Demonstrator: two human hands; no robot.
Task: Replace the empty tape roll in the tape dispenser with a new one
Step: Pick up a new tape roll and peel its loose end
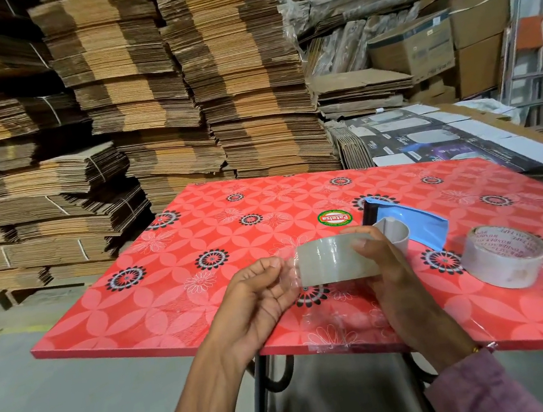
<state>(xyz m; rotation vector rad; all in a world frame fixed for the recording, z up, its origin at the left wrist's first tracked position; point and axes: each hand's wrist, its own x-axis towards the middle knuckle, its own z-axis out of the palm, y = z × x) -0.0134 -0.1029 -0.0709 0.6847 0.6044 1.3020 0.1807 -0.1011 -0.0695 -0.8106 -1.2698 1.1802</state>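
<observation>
My right hand point(388, 280) grips a grey cardboard tape core point(337, 259) above the front of the red floral table point(202, 266). My left hand point(258, 297) pinches a clear loose strip of tape point(290, 270) at the core's left edge. Behind the core, the blue tape dispenser point(410, 222) lies on the table with a grey curved part at its front. To the right, a clear tape roll point(504, 256) with a printed white inner core lies flat on the table.
Tall stacks of flattened brown cardboard point(146, 101) rise behind and left of the table. Printed flat cartons point(427, 140) and boxes point(431, 43) stand at the back right. A round green sticker point(335, 219) marks the tabletop. Grey floor lies to the left.
</observation>
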